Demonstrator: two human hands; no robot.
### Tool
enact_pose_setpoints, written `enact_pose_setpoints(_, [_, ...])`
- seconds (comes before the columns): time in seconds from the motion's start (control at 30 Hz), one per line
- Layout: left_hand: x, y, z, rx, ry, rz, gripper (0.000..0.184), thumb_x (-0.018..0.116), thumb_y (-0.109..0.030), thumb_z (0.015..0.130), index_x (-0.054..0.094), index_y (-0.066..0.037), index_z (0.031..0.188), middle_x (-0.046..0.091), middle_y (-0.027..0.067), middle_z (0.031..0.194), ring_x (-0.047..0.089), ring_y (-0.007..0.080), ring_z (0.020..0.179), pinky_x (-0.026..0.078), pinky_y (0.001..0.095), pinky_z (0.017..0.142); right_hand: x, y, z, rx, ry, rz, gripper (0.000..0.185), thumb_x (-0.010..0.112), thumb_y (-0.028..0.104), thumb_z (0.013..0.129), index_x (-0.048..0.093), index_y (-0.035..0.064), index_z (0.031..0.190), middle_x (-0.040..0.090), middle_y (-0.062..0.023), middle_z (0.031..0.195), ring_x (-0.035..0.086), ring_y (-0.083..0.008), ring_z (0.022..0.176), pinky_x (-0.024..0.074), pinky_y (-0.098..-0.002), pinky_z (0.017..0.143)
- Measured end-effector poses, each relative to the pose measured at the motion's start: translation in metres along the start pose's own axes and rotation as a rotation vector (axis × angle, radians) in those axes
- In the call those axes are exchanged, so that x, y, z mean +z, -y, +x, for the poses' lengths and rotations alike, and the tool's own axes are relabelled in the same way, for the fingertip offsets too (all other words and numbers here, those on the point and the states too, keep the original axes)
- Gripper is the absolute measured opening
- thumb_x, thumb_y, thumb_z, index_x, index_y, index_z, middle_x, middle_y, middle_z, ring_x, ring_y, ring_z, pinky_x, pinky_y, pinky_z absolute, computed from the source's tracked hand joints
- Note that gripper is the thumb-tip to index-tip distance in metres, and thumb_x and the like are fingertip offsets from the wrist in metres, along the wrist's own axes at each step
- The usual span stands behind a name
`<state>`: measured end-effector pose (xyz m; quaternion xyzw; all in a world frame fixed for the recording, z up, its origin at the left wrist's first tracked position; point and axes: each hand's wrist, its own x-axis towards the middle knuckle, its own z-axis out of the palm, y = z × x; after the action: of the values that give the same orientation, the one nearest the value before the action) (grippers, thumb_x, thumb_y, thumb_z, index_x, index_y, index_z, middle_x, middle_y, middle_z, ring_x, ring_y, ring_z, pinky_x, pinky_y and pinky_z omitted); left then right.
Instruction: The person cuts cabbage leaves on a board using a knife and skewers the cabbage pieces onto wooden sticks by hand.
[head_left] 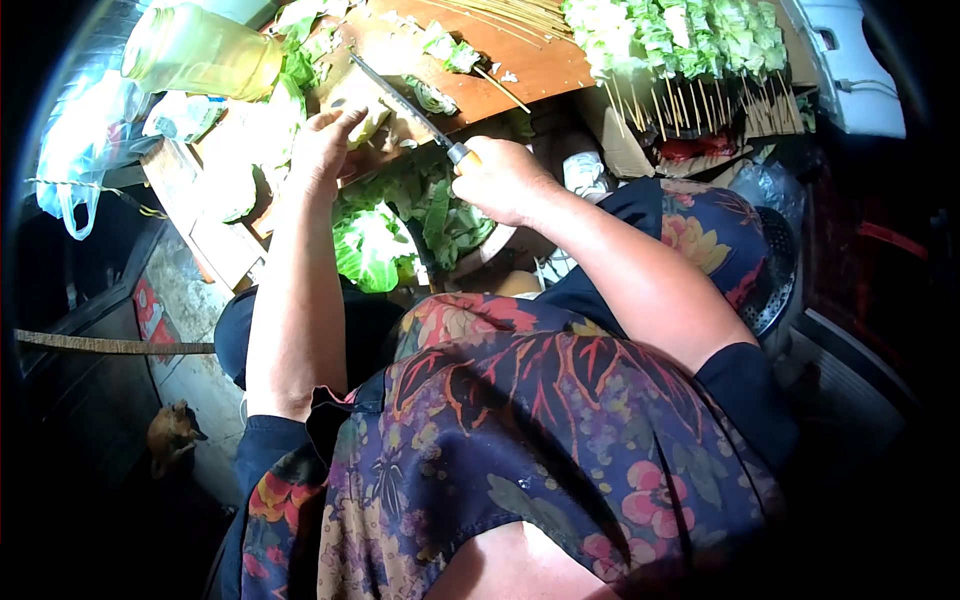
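Observation:
My right hand (497, 178) is wrapped round the dark handle of a knife (405, 105), whose long blade points up and to the left over the wooden table (500, 85). To the left of the blade, my left hand (325, 145) has its fingers closed on a piece of cabbage (368, 128). Below the hands, loose green leaves (370, 245) lie in a container at the table's edge. A skewer with leaf pieces (452, 52) rests beyond the knife.
Skewered leaves (690, 38) are piled at the upper right above a cardboard box (612, 140). Bare skewers (500, 15) lie at the top. A yellowish jar (200, 52) and a plastic bag (85, 145) are at the left. A small animal (173, 437) is on the floor.

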<state>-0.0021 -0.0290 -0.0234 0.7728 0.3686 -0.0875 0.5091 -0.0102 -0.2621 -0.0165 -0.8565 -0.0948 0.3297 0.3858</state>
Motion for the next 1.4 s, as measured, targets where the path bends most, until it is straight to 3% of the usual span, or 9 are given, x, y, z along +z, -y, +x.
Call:
enact_pose_setpoints(0.1, [-0.006,0.008,0.006,-0.170,0.123,-0.228,0.052,0.068,-0.028,0.081,0.052,-0.004,0.124,0.056,0.0164,0.115,0.064,0.0281,0.083,0.054,0.0382,0.072,-0.005,0.007,-0.010,-0.027,-0.005,-0.009,0.028,0.061,0.027,0.074,0.059,0.0035,0.089,0.063,-0.0164,0.080,0.062,-0.0314,0.076,0.0494,-0.0382,0.070])
enact_pose_setpoints(0.67, [0.009,0.019,0.021,-0.128,-0.002,-0.172,0.028,0.069,-0.018,0.080,0.058,0.001,0.098,0.065,0.0114,0.089,0.066,0.0224,0.073,0.055,0.0311,0.064,-0.024,0.019,-0.012,-0.083,0.195,-0.088,0.029,0.059,0.028,0.077,0.058,0.0004,0.086,0.061,-0.0179,0.079,0.061,-0.0336,0.080,0.0501,-0.0407,0.072])
enact_pose_setpoints(0.8, [0.009,0.018,0.020,-0.108,-0.025,-0.242,0.021,0.073,-0.013,0.077,0.057,0.000,0.079,0.060,0.0087,0.072,0.064,0.0191,0.057,0.055,0.0295,0.052,-0.014,0.007,0.010,-0.400,0.248,-0.399,0.016,0.058,0.016,0.076,0.060,0.0004,0.076,0.059,-0.0135,0.072,0.061,-0.0295,0.081,0.0521,-0.0391,0.068])
enact_pose_setpoints(0.93, [0.009,0.020,0.021,-0.112,-0.008,-0.238,0.020,0.073,-0.011,0.077,0.057,0.000,0.080,0.061,0.0093,0.074,0.064,0.0191,0.059,0.056,0.0292,0.053,-0.016,0.017,0.018,-0.756,0.345,-0.925,0.011,0.059,0.013,0.070,0.063,0.0020,0.070,0.059,-0.0106,0.071,0.061,-0.0265,0.081,0.0538,-0.0369,0.065])
enact_pose_setpoints(0.97, [0.008,0.022,0.022,-0.123,0.009,-0.263,0.019,0.073,-0.011,0.077,0.057,0.000,0.081,0.062,0.0096,0.075,0.064,0.0191,0.061,0.056,0.0291,0.054,-0.012,0.017,0.022,-0.756,0.347,-0.925,0.011,0.059,0.013,0.070,0.063,0.0020,0.070,0.059,-0.0106,0.071,0.061,-0.0265,0.081,0.0538,-0.0369,0.065])
enact_pose_setpoints(1.03, [0.008,0.026,0.025,-0.130,0.026,-0.289,0.019,0.072,-0.010,0.077,0.057,0.000,0.082,0.063,0.0100,0.076,0.064,0.0192,0.062,0.056,0.0290,0.055,0.006,0.004,0.041,-0.177,0.453,-0.391,0.011,0.060,0.013,0.070,0.064,0.0026,0.070,0.059,-0.0109,0.071,0.061,-0.0270,0.082,0.0534,-0.0378,0.066])
enact_pose_setpoints(1.17, [0.007,0.021,0.012,-0.121,0.059,-0.267,0.016,0.062,-0.011,0.084,0.057,0.000,0.095,0.065,0.0130,0.088,0.066,0.0226,0.073,0.057,0.0319,0.064,0.040,-0.029,0.050,-0.394,0.126,-0.332,0.017,0.059,0.018,0.075,0.062,0.0007,0.078,0.063,-0.0146,0.079,0.062,-0.0307,0.080,0.0514,-0.0396,0.072])
enact_pose_setpoints(1.2, [0.007,0.017,0.006,-0.147,0.068,-0.335,0.015,0.062,-0.010,0.085,0.058,0.000,0.095,0.065,0.0131,0.088,0.066,0.0223,0.073,0.057,0.0313,0.064,0.009,0.014,0.016,-0.049,0.148,-0.067,0.027,0.059,0.024,0.076,0.059,0.0004,0.089,0.063,-0.0183,0.083,0.062,-0.0338,0.080,0.0496,-0.0403,0.072])
enact_pose_setpoints(1.4, [-0.016,0.023,0.002,-0.002,-0.193,-0.529,0.019,0.066,-0.008,0.076,0.057,0.001,0.090,0.062,0.0107,0.076,0.056,0.0165,0.050,0.050,0.0264,0.048,0.003,0.012,-0.006,-0.101,0.131,-0.108,0.033,0.059,0.029,0.075,0.058,0.0023,0.094,0.063,-0.0197,0.083,0.062,-0.0349,0.081,0.0488,-0.0409,0.073])
